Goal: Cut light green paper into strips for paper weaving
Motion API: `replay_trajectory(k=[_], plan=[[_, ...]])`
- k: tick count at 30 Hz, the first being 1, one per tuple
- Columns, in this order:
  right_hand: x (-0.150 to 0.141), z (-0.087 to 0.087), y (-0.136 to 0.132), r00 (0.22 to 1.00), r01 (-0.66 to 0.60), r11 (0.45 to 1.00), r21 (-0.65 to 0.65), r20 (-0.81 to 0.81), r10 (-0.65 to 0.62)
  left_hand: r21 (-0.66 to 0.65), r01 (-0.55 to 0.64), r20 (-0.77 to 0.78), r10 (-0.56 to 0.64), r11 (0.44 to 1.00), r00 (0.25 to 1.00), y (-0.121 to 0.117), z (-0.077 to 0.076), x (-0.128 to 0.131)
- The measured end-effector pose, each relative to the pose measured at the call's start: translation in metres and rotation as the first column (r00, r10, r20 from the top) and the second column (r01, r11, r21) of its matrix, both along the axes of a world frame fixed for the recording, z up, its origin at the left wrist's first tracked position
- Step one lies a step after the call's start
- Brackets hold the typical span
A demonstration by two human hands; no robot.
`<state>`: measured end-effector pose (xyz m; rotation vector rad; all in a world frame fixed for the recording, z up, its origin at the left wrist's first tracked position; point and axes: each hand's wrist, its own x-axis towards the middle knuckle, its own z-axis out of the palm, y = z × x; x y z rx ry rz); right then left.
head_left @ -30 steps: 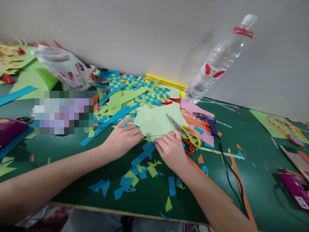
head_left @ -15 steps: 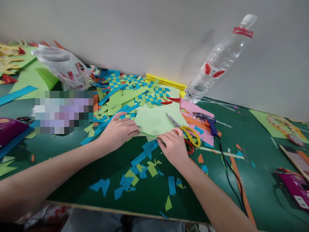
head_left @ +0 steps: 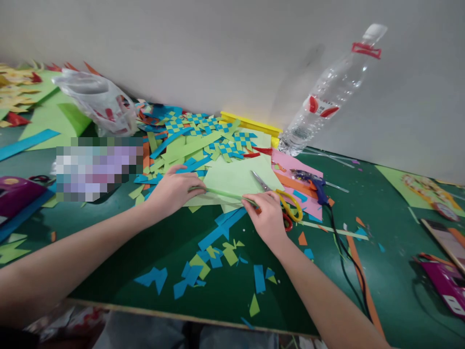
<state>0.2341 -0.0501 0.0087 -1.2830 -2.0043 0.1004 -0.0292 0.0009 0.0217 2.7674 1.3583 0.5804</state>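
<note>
A narrow green paper strip (head_left: 225,194) stretches between my two hands, above the front edge of a pale green paper sheet (head_left: 236,175). My left hand (head_left: 178,190) pinches its left end, and my right hand (head_left: 265,213) pinches the right end. Scissors (head_left: 288,203) with yellow and red handles lie just beyond my right hand, blades over the sheet; my fingers hide part of them. Woven blue and green paper pieces (head_left: 232,143) are heaped behind the sheet.
Blue and green scraps (head_left: 192,271) lie along the table's front. A glue gun (head_left: 316,186) rests on pink paper (head_left: 312,208), its black cord running forward. A clear bottle (head_left: 327,97) leans against the wall. A plastic bag (head_left: 101,104) stands at the back left.
My hands have drawn slightly apart, the left moving left and the right moving right. More of the green strip shows between them.
</note>
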Motion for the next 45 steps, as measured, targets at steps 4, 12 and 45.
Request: replay_trajectory(k=[4, 12, 45], plan=[[0.001, -0.001, 0.001, 1.000, 0.003, 1.000, 0.017, -0.021, -0.003, 0.078, -0.010, -0.002, 0.010, 0.997, 1.000, -0.005, -0.001, 0.004], [-0.001, 0.000, -0.001, 0.996, -0.089, 0.994, -0.066, -0.017, 0.088, 0.207, 0.185, -0.010, -0.187, 0.961, 0.982, -0.024, 0.004, 0.020], [-0.005, 0.001, -0.005, 0.950, -0.243, 0.957, -0.157, 0.161, 0.268, 0.173, 0.449, -0.215, -0.411, 0.877, 0.886, -0.026, -0.007, 0.032]])
